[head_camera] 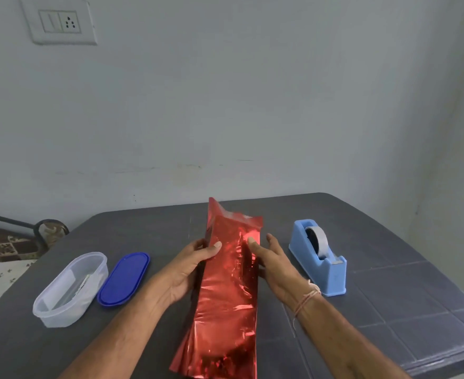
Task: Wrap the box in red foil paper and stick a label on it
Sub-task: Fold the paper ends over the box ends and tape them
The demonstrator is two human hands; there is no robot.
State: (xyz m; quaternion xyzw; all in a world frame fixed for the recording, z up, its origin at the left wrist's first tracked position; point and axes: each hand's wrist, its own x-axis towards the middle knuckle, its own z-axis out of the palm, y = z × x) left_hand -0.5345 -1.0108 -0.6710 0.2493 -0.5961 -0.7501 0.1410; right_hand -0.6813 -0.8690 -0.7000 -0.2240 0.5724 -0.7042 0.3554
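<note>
A long sheet of shiny red foil paper (225,285) runs down the middle of the dark grey table (389,296), folded over something beneath it; the box itself is hidden. My left hand (191,266) grips the foil's left side, thumb on top and fingers behind. My right hand (271,266) presses on the right side with its thumb on the foil and its fingers straight. No label is visible.
A blue tape dispenser (319,255) with a roll of tape stands right of the foil. A clear oval plastic container (69,289) and its blue lid (124,279) lie to the left. A wall rises behind the table. A patterned bed or floor lies far left.
</note>
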